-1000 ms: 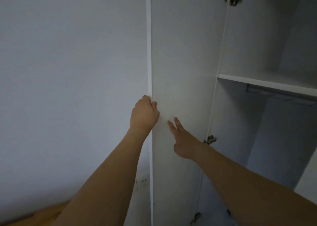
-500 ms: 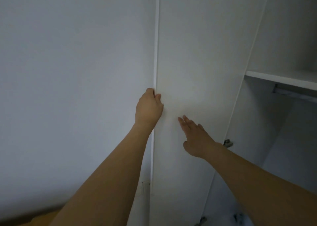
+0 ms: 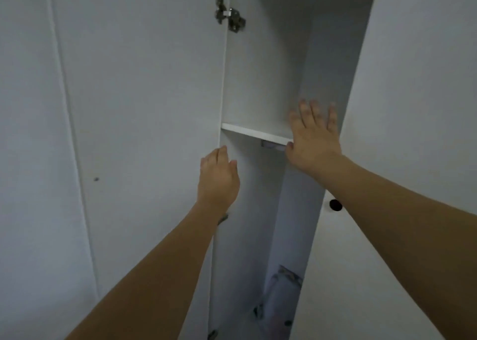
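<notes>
Two straight-fingered hands between smooth white panels.
Right hand point(image 3: 313, 139) lies spread on right door point(image 3: 413, 107) edge; left hand point(image 3: 218, 178) beside left door point(image 3: 142, 107).

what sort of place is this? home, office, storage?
Probably a home bedroom, at a white built-in wardrobe: a door hinge, a shelf with what looks like a hanging rail under it, and a black knob on the right door.

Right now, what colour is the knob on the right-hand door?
Black; the knob shows best in the head view, against the white door.
</notes>
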`<action>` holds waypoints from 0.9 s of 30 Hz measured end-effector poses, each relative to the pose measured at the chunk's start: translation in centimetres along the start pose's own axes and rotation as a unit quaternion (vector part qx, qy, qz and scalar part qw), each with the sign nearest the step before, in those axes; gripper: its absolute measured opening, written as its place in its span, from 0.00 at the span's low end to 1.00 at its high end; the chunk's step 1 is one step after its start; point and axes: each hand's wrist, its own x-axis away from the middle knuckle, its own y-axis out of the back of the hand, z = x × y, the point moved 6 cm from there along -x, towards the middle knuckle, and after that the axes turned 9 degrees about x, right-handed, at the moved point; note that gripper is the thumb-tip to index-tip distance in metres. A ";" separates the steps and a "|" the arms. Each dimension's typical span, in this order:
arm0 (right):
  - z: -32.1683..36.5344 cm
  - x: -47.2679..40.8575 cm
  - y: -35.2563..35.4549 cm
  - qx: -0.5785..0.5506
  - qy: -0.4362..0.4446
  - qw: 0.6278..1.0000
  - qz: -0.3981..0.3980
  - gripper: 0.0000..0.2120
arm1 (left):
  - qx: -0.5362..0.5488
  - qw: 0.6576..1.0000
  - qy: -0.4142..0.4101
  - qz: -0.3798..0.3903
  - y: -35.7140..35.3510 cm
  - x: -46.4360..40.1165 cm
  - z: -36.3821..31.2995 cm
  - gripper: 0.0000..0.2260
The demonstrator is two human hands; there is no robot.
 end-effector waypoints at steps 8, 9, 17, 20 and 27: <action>-8.7 -0.2 0.1 0.119 -0.155 0.977 -0.087 0.42 | 0.077 0.922 -0.064 0.373 -16.0 -2.2 -6.0 0.20; -8.6 -0.2 -0.2 0.131 -0.158 0.974 -0.094 0.42 | 0.090 0.907 -0.074 0.405 -17.1 -2.5 -6.4 0.20; -7.4 -1.0 -1.0 0.195 -0.250 0.941 -0.119 0.43 | 0.338 0.750 -0.080 0.563 -20.9 -2.9 -9.4 0.11; -6.7 -0.8 -0.4 0.209 -0.273 0.936 -0.077 0.43 | 0.367 0.729 -0.057 0.574 -21.0 -2.4 -8.8 0.10; -2.9 -0.3 5.1 0.442 -0.165 0.881 0.025 0.37 | 0.396 0.616 -0.064 0.678 -18.2 -0.7 -7.6 0.06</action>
